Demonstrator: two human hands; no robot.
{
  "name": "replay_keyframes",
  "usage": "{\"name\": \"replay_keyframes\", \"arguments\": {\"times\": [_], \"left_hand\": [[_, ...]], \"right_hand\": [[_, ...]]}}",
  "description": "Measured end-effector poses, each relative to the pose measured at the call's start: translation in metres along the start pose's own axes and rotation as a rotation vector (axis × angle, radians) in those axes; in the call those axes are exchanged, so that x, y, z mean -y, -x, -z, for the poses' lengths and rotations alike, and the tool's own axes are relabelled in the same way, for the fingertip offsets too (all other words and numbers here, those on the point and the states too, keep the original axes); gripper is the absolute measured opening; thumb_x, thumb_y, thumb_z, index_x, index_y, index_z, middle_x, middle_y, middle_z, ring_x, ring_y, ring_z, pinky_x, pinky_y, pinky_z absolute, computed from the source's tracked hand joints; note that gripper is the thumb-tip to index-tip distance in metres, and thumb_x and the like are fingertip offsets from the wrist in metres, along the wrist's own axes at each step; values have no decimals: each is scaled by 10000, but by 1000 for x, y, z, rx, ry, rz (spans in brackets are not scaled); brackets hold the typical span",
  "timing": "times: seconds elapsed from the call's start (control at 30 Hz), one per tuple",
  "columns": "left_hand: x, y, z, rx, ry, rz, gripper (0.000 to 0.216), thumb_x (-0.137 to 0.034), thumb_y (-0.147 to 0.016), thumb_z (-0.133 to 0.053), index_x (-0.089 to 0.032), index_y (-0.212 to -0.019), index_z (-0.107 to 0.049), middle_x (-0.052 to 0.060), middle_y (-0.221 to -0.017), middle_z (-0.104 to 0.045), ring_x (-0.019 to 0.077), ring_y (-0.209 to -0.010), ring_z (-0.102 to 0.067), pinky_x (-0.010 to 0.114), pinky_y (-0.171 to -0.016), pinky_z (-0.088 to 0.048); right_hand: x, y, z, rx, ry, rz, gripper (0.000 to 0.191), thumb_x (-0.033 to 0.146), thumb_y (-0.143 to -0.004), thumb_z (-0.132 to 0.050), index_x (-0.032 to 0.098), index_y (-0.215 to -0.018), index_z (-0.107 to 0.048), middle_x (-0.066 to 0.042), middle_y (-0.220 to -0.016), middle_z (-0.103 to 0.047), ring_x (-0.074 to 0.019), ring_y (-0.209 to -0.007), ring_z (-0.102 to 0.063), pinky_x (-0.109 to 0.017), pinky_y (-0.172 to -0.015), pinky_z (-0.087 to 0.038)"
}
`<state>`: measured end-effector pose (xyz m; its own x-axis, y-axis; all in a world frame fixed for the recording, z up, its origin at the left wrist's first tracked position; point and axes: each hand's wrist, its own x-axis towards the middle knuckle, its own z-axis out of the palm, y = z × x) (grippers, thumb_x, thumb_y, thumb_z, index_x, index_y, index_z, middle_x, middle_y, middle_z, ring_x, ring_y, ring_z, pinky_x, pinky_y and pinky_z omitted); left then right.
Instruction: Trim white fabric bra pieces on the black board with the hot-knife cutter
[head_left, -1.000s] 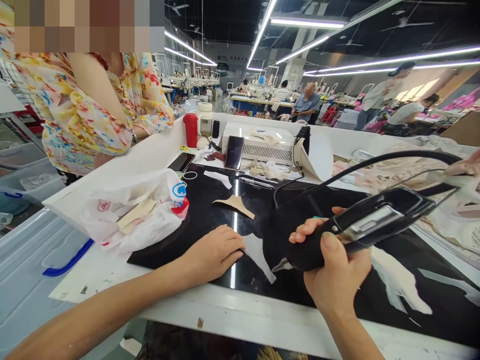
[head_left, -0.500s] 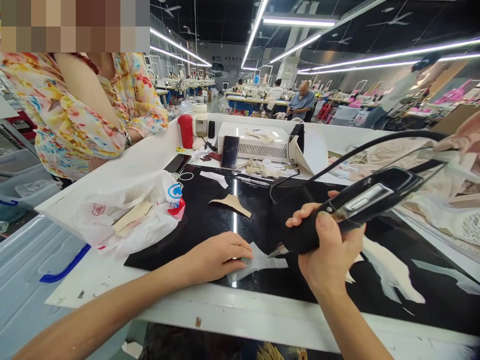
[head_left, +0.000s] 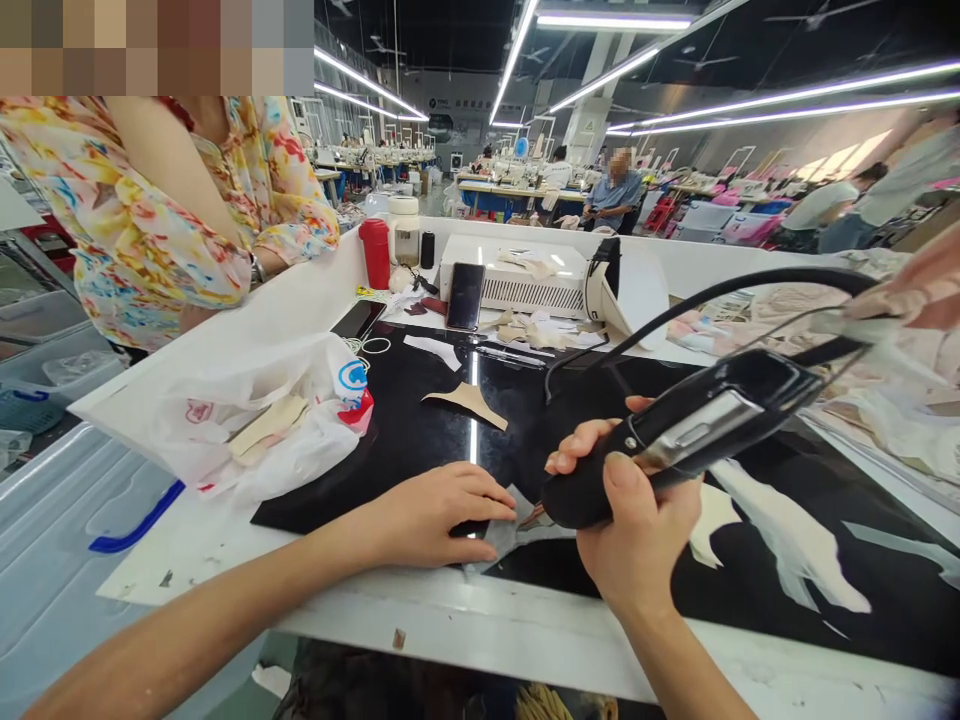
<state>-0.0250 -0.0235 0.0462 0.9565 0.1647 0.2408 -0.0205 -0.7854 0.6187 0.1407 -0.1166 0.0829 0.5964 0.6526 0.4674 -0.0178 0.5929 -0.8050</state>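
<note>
My left hand (head_left: 446, 515) lies over the black tabletop (head_left: 390, 440), fingers stretched out and resting on a thin grey-white, translucent fabric piece (head_left: 501, 540). In my right hand (head_left: 637, 520) is a black corded electric iron (head_left: 720, 410) with a silver plate on its body, my fingers wrapped round its grip. The iron's pointed metal tip is over the fabric piece, close to my left fingertips; whether it touches is hard to see. Farther back lies a beige curved fabric piece (head_left: 469, 402). Right of the iron are cream cut pieces (head_left: 806, 530).
A white plastic bag (head_left: 262, 440) with beige pieces stands on the left. Behind are a phone (head_left: 466, 297), a white vented machine (head_left: 517, 275) and a red bottle (head_left: 375, 253). The iron's cord (head_left: 675, 315) arches rightward near another blurred hand (head_left: 926, 280). A person in floral sleeves (head_left: 172, 230) leans at the left.
The iron and my right hand have moved left, bringing the tip nearer my left fingers. My left hand stays almost in place. The view has shifted slightly.
</note>
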Motion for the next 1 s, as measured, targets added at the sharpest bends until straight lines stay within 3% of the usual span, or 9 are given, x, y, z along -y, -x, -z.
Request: {"name": "replay_keyframes", "arguments": {"times": [0.7,1.0], "left_hand": [[-1,1,1,13,-27,-2,479,-243,-888,-735,-249,-1355,-630,70,-1338,-667,241,-1257,-554,388,-1119,-414],[0,2,4,120,-23,-64,431,-278,-973,-632,-316,-1398,-579,72,-1407,-626,260,-1398,-490,500,-1216,-252]], "right_hand": [[7,5,8,-1,4,6,398,328,-840,-750,277,-1176,-543,40,-788,-634,-147,-615,-599,-338,-613,-524],[2,-2,11,-21,73,18,421,365,-840,-751,277,-1182,-522,51,-776,-625,-145,-599,-590,-343,-616,-514]]}}
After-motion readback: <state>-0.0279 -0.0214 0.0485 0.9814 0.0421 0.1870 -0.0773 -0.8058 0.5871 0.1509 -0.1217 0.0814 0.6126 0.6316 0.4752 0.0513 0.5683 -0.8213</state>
